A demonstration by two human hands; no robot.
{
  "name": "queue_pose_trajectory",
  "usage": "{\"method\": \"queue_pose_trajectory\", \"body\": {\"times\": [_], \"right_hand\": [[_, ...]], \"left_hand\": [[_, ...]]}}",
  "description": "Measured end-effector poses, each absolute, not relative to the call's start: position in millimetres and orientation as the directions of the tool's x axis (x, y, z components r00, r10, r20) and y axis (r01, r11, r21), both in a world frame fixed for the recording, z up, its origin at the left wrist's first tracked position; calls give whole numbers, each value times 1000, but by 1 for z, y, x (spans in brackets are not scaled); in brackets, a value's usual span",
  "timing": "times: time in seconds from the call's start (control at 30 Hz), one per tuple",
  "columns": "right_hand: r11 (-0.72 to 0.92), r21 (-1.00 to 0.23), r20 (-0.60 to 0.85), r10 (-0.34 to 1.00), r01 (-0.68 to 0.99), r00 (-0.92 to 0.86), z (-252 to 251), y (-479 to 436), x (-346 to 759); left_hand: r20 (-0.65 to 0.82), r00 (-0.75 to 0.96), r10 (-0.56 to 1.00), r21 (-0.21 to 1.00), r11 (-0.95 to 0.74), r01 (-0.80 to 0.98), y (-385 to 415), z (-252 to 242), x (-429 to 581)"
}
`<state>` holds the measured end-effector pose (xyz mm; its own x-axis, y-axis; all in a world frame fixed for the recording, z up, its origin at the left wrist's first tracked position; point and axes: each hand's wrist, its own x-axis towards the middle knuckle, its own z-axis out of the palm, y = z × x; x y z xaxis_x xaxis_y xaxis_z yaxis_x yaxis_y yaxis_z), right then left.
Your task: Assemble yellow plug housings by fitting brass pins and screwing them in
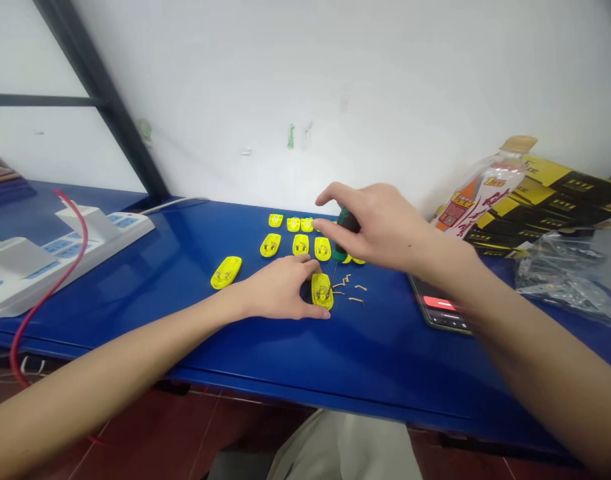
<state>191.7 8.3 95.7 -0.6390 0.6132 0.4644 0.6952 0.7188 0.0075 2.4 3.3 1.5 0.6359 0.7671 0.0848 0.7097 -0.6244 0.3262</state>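
Left hand: the left hand has thumb and fingers closed about a yellow casing, pinning it to the blue table.
Right hand: the right hand grips a green-handled screwdriver, shaft pointing down to the casing's right side.
Working casing: near the table's middle, just left of loose metal strips, with other yellow casings farther off and to the left.
Slip risk: if the blade skids, I'd fear for the left thumb; a slack hold could let the casing turn.
Stray strips: a brushing hand might scatter them.
Casing contents: small metal parts.
Bottle: capped bottle, far right; liquid level unclear.
Clear bag: clear bag, right, holding greyish pieces too blurred to name.
Boxes: stacked boxes, far right, contents hidden.
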Motion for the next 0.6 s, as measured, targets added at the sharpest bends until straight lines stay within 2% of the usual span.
{"method": "queue_pose_trajectory", "body": {"times": [0.07, 0.1, 0.2, 0.27, 0.37, 0.43, 0.53, 0.6], "right_hand": [[676, 88, 474, 618, 732, -627, 95, 11, 189], [677, 87, 456, 625, 731, -633, 96, 11, 190], [744, -71, 365, 639, 665, -676, 98, 10, 196], [751, -142, 364, 645, 644, -672, 98, 8, 201], [679, -19, 466, 655, 734, -594, 98, 4, 203], [679, 8, 466, 647, 734, -603, 98, 2, 202], [755, -144, 392, 637, 640, -664, 96, 3, 201], [749, -140, 424, 636, 647, -645, 93, 6, 200]], "left_hand": [[84, 633, 769, 335, -620, 709, 3, 2, 3], [85, 632, 770, 336, -619, 709, 3, 2, 3], [88, 636, 767, 325, -625, 709, 3, 2, 3], [92, 638, 764, 318, -630, 708, 3, 2, 3], [99, 632, 769, 319, -626, 712, 3, 1, 3], [97, 632, 769, 324, -624, 711, 3, 1, 3], [87, 635, 768, 327, -624, 710, 3, 1, 3], [86, 637, 766, 325, -626, 709, 3, 1, 3]]}}
